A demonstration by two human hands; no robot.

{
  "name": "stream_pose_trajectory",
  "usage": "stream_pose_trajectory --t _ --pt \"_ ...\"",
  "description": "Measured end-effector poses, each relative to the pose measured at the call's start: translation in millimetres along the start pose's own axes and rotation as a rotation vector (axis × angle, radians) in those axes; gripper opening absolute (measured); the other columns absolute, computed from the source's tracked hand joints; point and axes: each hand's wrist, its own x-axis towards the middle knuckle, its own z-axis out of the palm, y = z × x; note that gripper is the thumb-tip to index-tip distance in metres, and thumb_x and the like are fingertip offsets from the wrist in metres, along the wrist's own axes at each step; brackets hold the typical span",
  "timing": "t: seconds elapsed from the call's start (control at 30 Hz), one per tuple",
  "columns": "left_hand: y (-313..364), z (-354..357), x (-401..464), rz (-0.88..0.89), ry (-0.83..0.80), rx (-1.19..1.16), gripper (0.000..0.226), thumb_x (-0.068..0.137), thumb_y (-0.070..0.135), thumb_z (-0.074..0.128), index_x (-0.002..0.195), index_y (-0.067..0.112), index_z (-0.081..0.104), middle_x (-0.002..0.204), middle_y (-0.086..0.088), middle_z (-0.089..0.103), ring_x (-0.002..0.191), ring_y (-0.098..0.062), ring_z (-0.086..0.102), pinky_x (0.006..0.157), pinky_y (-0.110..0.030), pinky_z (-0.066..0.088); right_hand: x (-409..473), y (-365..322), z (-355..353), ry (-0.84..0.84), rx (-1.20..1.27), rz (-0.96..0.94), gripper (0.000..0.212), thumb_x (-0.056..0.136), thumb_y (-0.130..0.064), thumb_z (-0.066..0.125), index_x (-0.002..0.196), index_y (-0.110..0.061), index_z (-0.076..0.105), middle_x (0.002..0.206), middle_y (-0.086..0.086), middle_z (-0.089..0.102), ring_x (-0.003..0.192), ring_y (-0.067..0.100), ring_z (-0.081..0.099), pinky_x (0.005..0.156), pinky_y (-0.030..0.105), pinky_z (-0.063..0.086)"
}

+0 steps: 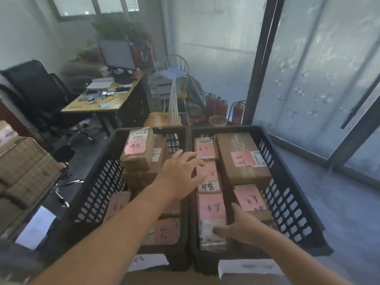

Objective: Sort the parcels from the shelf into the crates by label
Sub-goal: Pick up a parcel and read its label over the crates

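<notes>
Left hand (pixel 181 173) spread flat above right crate (pixel 292 194), over pink-labelled parcels (pixel 242 161); right hand (pixel 240 229) pressing nearest parcel (pixel 210 212) there (fingers straight). Left crate (pixel 98 182) likewise filled.

One head-worn wide-angle view — looking forward and steeply down, close over two black crates (pixel 287 202), the room bending at the edges.

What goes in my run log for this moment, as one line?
left hand: open over right crate | right hand: touching near parcel | stage: arranging
</notes>
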Motion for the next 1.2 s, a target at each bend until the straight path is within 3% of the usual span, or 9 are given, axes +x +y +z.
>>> stream_pose_trajectory --t 0.07,0.2,0.3,0.5,0.57,0.67,0.77,0.97,1.2 --pt "3.0 -5.6 -11.1 -0.072 0.056 -0.007 0.051 0.096 0.069 0.039 0.142 0.048 0.048 0.168 0.008 0.030 0.160 -0.025 0.012 0.126 -0.058 0.022 -5.2 -1.1 -20.8 0.058 -0.021 -0.121 0.122 0.080 -0.061 0.082 0.168 -0.024 0.005 0.170 0.002 0.031 0.153 0.026 0.037 0.119 0.041 0.037" --pt "23.3 -17.8 -51.8 -0.262 0.240 -0.181 0.054 0.095 0.066 0.050 0.146 0.048 0.044 0.167 0.015 0.027 0.159 -0.015 0.010 0.125 -0.053 0.019 -18.6 -15.9 -69.8 0.105 -0.153 -0.414 0.126 0.067 -0.082 0.074 0.166 -0.039 0.008 0.164 -0.009 0.041 0.143 0.017 0.048 0.115 0.041 0.047" --pt "40.9 -20.4 -97.6 -0.414 0.373 -0.279 0.066 0.087 0.074 0.052 0.148 0.053 0.037 0.165 0.023 0.025 0.158 -0.011 0.012 0.125 -0.058 0.025 -32.0 -38.9 -97.3 0.084 -0.214 -0.653 0.115 0.074 -0.078 0.073 0.163 -0.047 0.008 0.163 -0.016 0.038 0.145 0.012 0.042 0.119 0.039 0.041" --pt "63.7 -58.5 -208.4 -0.631 0.537 -0.148 0.087 0.079 0.084 0.051 0.155 0.051 0.025 0.168 0.023 0.018 0.159 -0.007 0.003 0.128 -0.054 0.020 -90.0 -114.6 -97.0 -0.042 -0.312 -1.061 0.120 0.063 -0.090 0.066 0.159 -0.058 0.003 0.166 -0.028 0.020 0.148 0.000 0.025 0.121 0.037 0.031" --pt "75.1 -77.4 -256.2 -0.711 0.599 -0.067 0.091 0.080 0.082 0.057 0.157 0.048 0.023 0.169 0.021 0.017 0.158 -0.007 0.004 0.126 -0.052 0.019 -120.3 -142.1 -77.7 -0.109 -0.323 -1.174 0.121 0.061 -0.089 0.068 0.159 -0.059 0.003 0.163 -0.030 0.021 0.144 -0.005 0.022 0.122 0.037 0.030" --pt "95.5 -99.8 -341.1 -0.805 0.730 0.041 0.088 0.083 0.075 0.066 0.156 0.050 0.023 0.168 0.022 0.017 0.154 0.002 0.006 0.125 -0.042 0.021 -177.3 -179.3 -34.5 -0.193 -0.368 -1.338 0.122 0.057 -0.091 0.068 0.156 -0.063 0.003 0.166 -0.027 0.023 0.150 0.004 0.029 0.123 0.044 0.033" --pt "116.5 -109.5 -438.7 -0.911 0.815 0.124 0.089 0.082 0.078 0.064 0.156 0.050 0.023 0.166 0.026 0.017 0.149 0.010 0.002 0.120 -0.031 0.023 -245.2 -205.5 19.0 -0.306 -0.373 -1.496 0.123 0.056 -0.089 0.068 0.157 -0.063 0.004 0.167 -0.029 0.018 0.149 0.001 0.025 0.122 0.041 0.030" --pt "192.6 -114.5 -641.1 -1.178 0.915 0.306 0.087 0.083 0.079 0.061 0.156 0.055 0.019 0.168 0.031 0.010 0.157 0.003 -0.006 0.121 -0.031 0.011 -396.2 -221.4 139.5 -0.547 -0.303 -1.759 0.116 0.060 -0.084 0.072 0.154 -0.068 0.007 0.161 -0.035 0.019 0.143 -0.006 0.023 0.117 0.032 0.028" --pt "301.1 -123.9 -879.4 -1.478 0.954 0.469 0.097 0.074 0.089 0.055 0.156 0.060 0.013 0.168 0.032 0.009 0.157 0.002 -0.006 0.126 -0.042 0.018 -591.3 -223.0 280.0 -0.721 -0.225 -2.016 0.123 0.056 -0.090 0.069 0.157 -0.064 0.004 0.164 -0.040 0.011 0.149 -0.011 0.017 0.119 0.027 0.022"
